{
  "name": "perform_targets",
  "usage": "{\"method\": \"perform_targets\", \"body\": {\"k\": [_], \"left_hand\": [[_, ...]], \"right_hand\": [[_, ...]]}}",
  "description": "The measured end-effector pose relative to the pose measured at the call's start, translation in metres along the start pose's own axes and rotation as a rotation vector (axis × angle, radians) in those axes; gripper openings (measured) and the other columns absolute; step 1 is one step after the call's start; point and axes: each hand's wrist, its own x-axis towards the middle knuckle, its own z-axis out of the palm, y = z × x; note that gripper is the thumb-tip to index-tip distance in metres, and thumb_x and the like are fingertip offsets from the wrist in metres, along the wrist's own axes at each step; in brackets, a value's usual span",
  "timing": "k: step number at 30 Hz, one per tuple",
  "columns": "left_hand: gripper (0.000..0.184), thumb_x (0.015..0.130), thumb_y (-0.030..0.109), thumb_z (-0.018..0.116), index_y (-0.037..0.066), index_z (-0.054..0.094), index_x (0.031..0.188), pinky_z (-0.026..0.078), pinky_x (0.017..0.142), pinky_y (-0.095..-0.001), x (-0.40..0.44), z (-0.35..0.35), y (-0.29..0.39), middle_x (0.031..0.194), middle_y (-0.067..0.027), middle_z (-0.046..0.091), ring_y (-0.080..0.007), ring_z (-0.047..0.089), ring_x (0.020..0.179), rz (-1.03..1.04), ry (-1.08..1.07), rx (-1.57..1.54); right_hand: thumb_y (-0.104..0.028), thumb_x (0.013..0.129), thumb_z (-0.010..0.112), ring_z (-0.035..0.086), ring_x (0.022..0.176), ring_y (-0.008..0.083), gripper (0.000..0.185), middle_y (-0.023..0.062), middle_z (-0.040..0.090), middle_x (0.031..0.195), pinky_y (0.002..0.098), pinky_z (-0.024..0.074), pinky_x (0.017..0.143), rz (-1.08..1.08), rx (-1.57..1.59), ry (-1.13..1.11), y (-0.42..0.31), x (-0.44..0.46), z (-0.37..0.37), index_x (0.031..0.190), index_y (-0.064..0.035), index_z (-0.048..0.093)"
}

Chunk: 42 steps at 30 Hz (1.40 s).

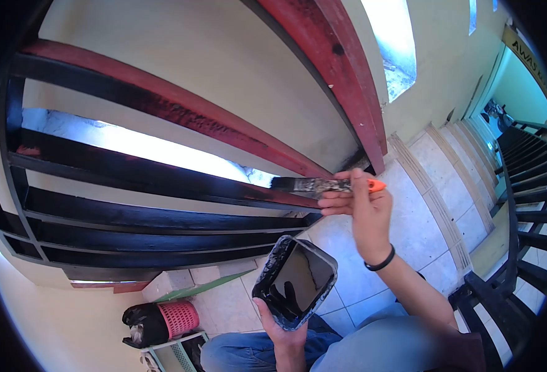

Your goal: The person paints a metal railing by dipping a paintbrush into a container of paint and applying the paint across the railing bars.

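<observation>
My right hand [366,214] is closed round a paintbrush [323,185] with an orange handle end. The brush's black bristles point left, by a slat [224,186] that is mostly black with reddish patches near its right end; whether they touch cannot be told. Below, my left hand [282,332] holds a square container [313,263] of dark paint from underneath, the thumb at its rim. Above that slat runs a red slat [143,80] with black smears. Lower slats [131,214] are black.
A thick red beam [341,56] rises at the top. Tiled stairs [437,180] and a black railing [527,198] lie to the right. At lower left stand a pink basket [179,317], a black bag [143,317] and a pale green rack [173,356].
</observation>
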Motion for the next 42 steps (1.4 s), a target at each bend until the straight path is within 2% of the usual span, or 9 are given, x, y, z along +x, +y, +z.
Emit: {"method": "perform_targets", "body": {"k": [11,15,16,25,28,31,35,37,42], "left_hand": [[0.069,0.104,0.060,0.050,0.013,0.045,0.154,0.043,0.115,-0.0538,0.001,-0.005,-0.001,0.151,-0.0102,0.053,-0.0304,0.051,0.140,0.010,-0.027,-0.083],[0.069,0.104,0.060,0.050,0.013,0.045,0.154,0.044,0.115,-0.0538,0.002,-0.005,-0.001,0.151,-0.0104,0.053,-0.0304,0.051,0.139,-0.002,-0.033,-0.090],[0.059,0.099,0.063,0.058,0.020,0.061,0.140,0.057,0.097,-0.0479,0.003,-0.003,-0.001,0.134,-0.0022,0.067,-0.0237,0.065,0.123,-0.005,0.022,-0.077],[0.061,0.099,0.063,0.057,0.020,0.060,0.141,0.059,0.095,-0.0465,0.006,-0.008,-0.001,0.134,-0.0027,0.067,-0.0233,0.065,0.122,0.005,0.031,-0.098],[0.067,0.105,0.058,0.049,0.011,0.046,0.153,0.042,0.116,-0.0518,0.005,-0.014,-0.002,0.151,-0.0102,0.053,-0.0290,0.051,0.139,0.006,-0.077,-0.124],[0.062,0.098,0.063,0.058,0.019,0.059,0.141,0.059,0.097,-0.0483,0.006,-0.007,-0.003,0.136,-0.0039,0.066,-0.0237,0.065,0.123,0.035,0.019,-0.050],[0.063,0.101,0.061,0.055,0.016,0.055,0.145,0.054,0.103,-0.0492,0.007,-0.010,-0.003,0.141,-0.0056,0.062,-0.0252,0.060,0.128,0.035,0.006,-0.086],[0.066,0.105,0.058,0.050,0.012,0.047,0.152,0.043,0.115,-0.0507,0.005,-0.013,-0.002,0.149,-0.0091,0.055,-0.0282,0.052,0.138,0.019,-0.054,-0.122],[0.065,0.105,0.058,0.050,0.012,0.047,0.152,0.043,0.115,-0.0508,0.004,-0.013,-0.001,0.149,-0.0089,0.055,-0.0282,0.053,0.138,0.019,-0.027,-0.118]], "right_hand": [[-0.022,0.108,0.058,0.075,0.073,0.0155,0.030,0.0119,0.074,0.082,0.0263,0.0603,0.065,-0.159,-0.359,-0.028,0.024,0.002,-0.025,0.107,0.0061,0.069],[-0.030,0.109,0.057,0.077,0.077,0.0196,0.038,0.0145,0.075,0.087,0.0290,0.0621,0.067,-0.017,-0.101,-0.131,0.003,0.004,-0.002,0.109,0.0068,0.067],[-0.032,0.109,0.056,0.077,0.077,0.0205,0.041,0.0152,0.075,0.087,0.0296,0.0624,0.067,0.021,-0.013,-0.127,-0.004,0.008,0.001,0.110,0.0067,0.067],[-0.030,0.109,0.056,0.076,0.072,0.0200,0.038,0.0152,0.075,0.083,0.0288,0.0616,0.064,-0.036,-0.328,0.011,0.048,0.010,-0.054,0.106,0.0060,0.069],[-0.021,0.108,0.058,0.075,0.073,0.0170,0.031,0.0125,0.075,0.083,0.0266,0.0601,0.064,-0.134,-0.458,-0.077,0.040,0.010,-0.041,0.106,0.0073,0.070],[-0.024,0.109,0.058,0.076,0.077,0.0180,0.034,0.0136,0.075,0.088,0.0283,0.0613,0.067,-0.041,-0.169,-0.128,0.022,0.007,-0.017,0.110,0.0077,0.069],[-0.030,0.109,0.057,0.077,0.085,0.0211,0.040,0.0166,0.075,0.099,0.0300,0.0628,0.068,0.023,-0.002,-0.166,0.009,0.015,-0.025,0.116,0.0082,0.066],[-0.028,0.108,0.058,0.078,0.084,0.0211,0.037,0.0159,0.076,0.096,0.0290,0.0622,0.067,0.074,-0.089,-0.155,0.035,0.015,-0.046,0.114,0.0077,0.068],[-0.023,0.106,0.062,0.078,0.080,0.0192,0.030,0.0133,0.076,0.088,0.0273,0.0605,0.066,-0.122,-0.524,-0.088,0.059,0.015,-0.074,0.108,0.0062,0.071]]}}
